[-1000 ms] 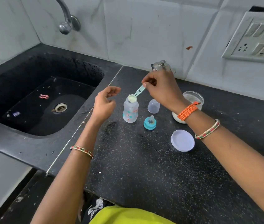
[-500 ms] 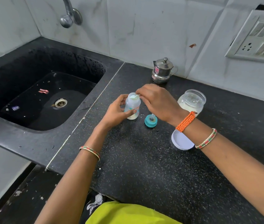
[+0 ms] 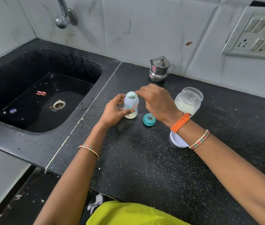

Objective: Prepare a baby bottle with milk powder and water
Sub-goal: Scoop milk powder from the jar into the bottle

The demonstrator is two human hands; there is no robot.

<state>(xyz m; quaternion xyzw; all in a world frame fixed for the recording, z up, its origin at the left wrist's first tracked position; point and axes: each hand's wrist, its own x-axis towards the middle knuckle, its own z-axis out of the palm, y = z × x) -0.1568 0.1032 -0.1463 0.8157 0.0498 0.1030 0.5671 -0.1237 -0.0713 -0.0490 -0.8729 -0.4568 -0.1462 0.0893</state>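
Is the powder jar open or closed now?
Open. The powder jar has no lid on its mouth, and its white lid lies flat on the black counter nearer the person, partly under the right wrist.

walls: pale marble tiles [image 3: 144, 26] | counter: black speckled granite [image 3: 144, 168] | sink [image 3: 83, 75] left | switchboard [image 3: 255, 33] right

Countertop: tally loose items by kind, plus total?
Baby bottle: 1
Teat ring: 1
Powder jar: 1
Jar lid: 1
Steel pot: 1
Scoop: 1, at the bottle mouth, pinched by the right hand
Total: 6
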